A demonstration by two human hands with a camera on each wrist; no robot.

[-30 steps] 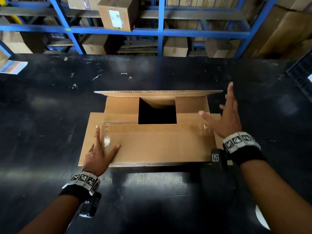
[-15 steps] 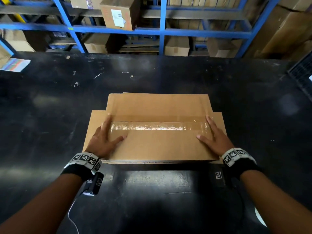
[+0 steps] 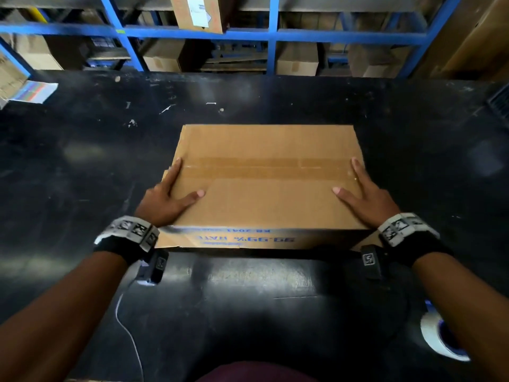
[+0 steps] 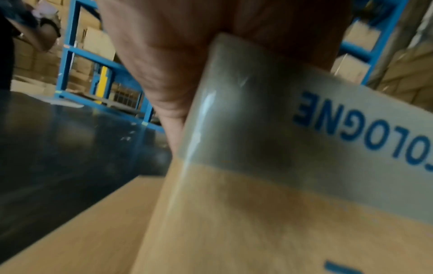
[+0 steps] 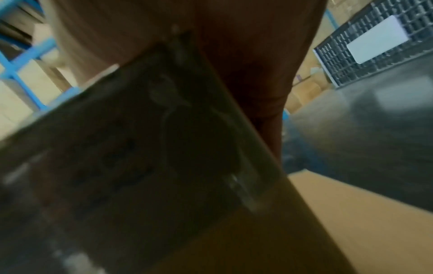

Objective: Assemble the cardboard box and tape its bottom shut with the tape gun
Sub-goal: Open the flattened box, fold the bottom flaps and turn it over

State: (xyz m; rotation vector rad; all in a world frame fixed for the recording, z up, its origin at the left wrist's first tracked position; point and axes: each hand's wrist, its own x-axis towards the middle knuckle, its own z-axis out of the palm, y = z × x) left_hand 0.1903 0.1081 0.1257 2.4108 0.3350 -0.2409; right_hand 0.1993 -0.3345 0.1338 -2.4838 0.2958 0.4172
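A brown cardboard box (image 3: 270,188) stands on the black table (image 3: 82,175), its flaps folded flat on top. A clear tape strip (image 3: 261,165) runs along the seam. Upside-down blue print shows on its near side. My left hand (image 3: 168,197) holds the left end, thumb flat on top and fingers straight along the edge. My right hand (image 3: 366,197) mirrors it on the right end. The left wrist view shows the palm (image 4: 175,55) against the taped box wall (image 4: 257,213). In the blurred right wrist view, the palm (image 5: 246,55) lies on the dark box side (image 5: 140,166).
A white tape roll with a blue part (image 3: 443,337) lies at the table's near right edge, partly behind my right forearm. Blue shelving (image 3: 270,37) with cartons stands behind the table. A colourful paper (image 3: 33,91) lies far left. A grey crate (image 5: 374,46) sits to the right.
The far flap came down and covered the dark opening. My hands slid out to the box's two ends. The box's printed near side has come into view.
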